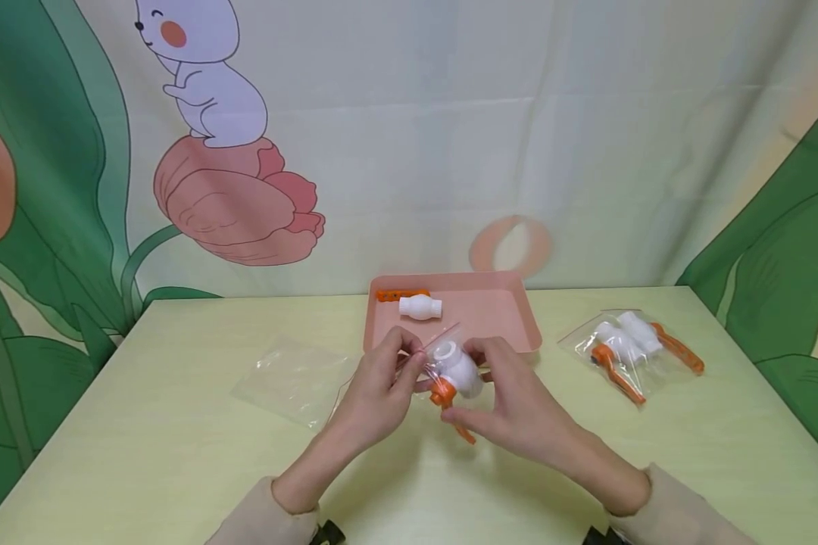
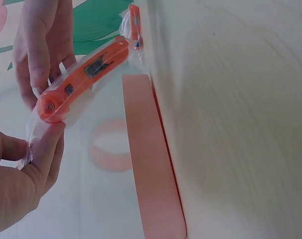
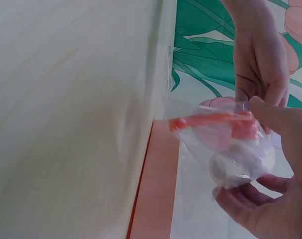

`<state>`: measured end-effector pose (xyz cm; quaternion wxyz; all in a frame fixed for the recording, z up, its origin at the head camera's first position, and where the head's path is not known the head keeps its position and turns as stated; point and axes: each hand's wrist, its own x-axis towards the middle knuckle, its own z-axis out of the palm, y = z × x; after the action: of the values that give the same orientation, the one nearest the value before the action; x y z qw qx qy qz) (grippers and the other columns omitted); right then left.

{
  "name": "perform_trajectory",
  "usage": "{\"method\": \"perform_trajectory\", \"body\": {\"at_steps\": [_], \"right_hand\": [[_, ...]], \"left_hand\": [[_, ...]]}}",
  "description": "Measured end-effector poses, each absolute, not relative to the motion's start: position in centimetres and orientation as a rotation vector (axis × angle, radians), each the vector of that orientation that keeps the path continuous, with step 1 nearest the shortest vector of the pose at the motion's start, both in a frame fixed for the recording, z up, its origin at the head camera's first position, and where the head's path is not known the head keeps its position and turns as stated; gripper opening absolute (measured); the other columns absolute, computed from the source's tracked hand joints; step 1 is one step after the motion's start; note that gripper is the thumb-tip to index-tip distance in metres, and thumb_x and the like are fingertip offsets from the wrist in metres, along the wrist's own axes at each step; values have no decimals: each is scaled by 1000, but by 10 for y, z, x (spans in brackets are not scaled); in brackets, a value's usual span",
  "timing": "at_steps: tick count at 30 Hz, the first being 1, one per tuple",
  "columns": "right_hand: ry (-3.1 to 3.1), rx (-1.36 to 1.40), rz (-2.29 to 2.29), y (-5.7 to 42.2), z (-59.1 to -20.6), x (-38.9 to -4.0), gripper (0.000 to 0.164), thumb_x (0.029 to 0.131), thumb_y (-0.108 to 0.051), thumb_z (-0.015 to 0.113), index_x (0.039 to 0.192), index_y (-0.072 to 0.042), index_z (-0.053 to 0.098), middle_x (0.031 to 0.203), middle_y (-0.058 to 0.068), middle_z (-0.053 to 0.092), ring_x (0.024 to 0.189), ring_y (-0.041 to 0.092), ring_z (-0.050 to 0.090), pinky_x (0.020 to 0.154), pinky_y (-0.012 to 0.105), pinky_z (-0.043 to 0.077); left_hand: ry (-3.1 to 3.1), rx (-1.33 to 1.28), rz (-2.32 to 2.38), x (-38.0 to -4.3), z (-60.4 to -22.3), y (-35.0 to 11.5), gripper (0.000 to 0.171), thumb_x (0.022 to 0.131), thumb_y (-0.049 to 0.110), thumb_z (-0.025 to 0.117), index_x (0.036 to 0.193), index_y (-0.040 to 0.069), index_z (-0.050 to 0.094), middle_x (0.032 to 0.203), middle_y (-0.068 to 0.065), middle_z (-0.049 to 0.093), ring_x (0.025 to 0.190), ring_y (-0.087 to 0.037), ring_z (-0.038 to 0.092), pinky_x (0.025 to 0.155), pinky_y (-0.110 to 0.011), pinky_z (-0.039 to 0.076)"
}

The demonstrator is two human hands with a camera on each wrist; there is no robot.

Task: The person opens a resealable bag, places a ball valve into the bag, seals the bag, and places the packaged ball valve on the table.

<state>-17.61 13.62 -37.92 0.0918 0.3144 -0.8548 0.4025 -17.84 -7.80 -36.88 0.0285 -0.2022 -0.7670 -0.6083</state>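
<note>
Both hands hold a clear plastic bag (image 3: 190, 142) up over the table in front of the pink tray. Inside it are a white pipe-like plastic part (image 1: 458, 369) and an orange handle (image 2: 83, 77) with a round end. My left hand (image 1: 385, 386) pinches the bag's edge between thumb and fingertips, beside the white part. From the other side my right hand (image 1: 521, 405) grips the bag, fingers around the white part and thumb near the orange handle. The right wrist view shows the white part's round open end (image 3: 223, 169) through the film.
Behind the hands, the pink tray (image 1: 477, 291) holds a white ribbed-ended part (image 1: 420, 306) and an orange strip (image 1: 402, 294). A flattened clear bag (image 1: 289, 382) lies left on the table. To the right lies another bag (image 1: 630, 356) with white parts and orange handles. A printed curtain (image 1: 409, 151) hangs behind.
</note>
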Motion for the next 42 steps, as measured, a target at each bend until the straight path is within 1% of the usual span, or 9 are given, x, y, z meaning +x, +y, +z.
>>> {"method": "perform_trajectory", "body": {"at_steps": [5,10,19,25,29,32,37,42], "right_hand": [[-2554,877,1088,132,-382,-175,78,75,-30,95,133,-5,49,121,1,54,103,14,52,85,34,52],[-2550,860,1053,131,-384,-173,84,72,-28,96,136,-2,48,123,5,56,105,16,54,86,37,52],[-2534,849,1017,132,-385,-175,75,74,-19,94,133,-2,51,115,4,60,96,15,55,78,33,53],[-2532,853,1002,134,-383,-175,70,74,-16,92,130,0,53,112,4,61,92,14,56,76,31,53],[-2573,823,1010,137,-380,-175,68,74,-16,90,129,0,53,110,4,61,91,15,57,76,31,54],[-2598,796,1007,141,-379,-175,68,73,-16,90,129,-1,53,110,3,61,92,15,57,77,32,54],[-2610,769,995,149,-379,-176,67,72,-15,90,127,-2,54,109,2,61,92,15,57,78,33,54],[-2629,759,978,161,-379,-177,66,73,-13,89,127,-1,53,109,3,61,91,15,57,79,34,53]], "left_hand": [[-2361,-605,-1898,-177,-370,-76,5,104,-6,53,105,-3,49,97,-16,57,93,-28,66,74,-30,61],[-2369,-610,-1883,-177,-372,-75,4,104,-5,52,106,-3,49,97,-17,57,91,-27,65,73,-30,61],[-2396,-590,-1971,-175,-369,-74,7,104,-4,53,109,-1,49,102,-17,56,96,-29,65,78,-35,61],[-2391,-600,-2023,-176,-369,-74,6,104,-4,53,109,-2,50,103,-17,56,97,-27,63,80,-33,61],[-2380,-632,-2076,-177,-370,-75,7,103,-3,57,108,-2,52,102,-16,57,97,-27,63,83,-38,60],[-2426,-642,-2025,-177,-371,-76,9,103,2,60,110,0,56,102,-13,60,97,-25,62,85,-38,60],[-2547,-631,-1832,-178,-371,-80,15,103,14,64,116,6,64,102,-4,66,98,-19,62,85,-35,56],[-2596,-658,-1771,-179,-372,-85,20,104,19,64,120,6,64,102,-4,66,96,-18,62,83,-34,55]]}}
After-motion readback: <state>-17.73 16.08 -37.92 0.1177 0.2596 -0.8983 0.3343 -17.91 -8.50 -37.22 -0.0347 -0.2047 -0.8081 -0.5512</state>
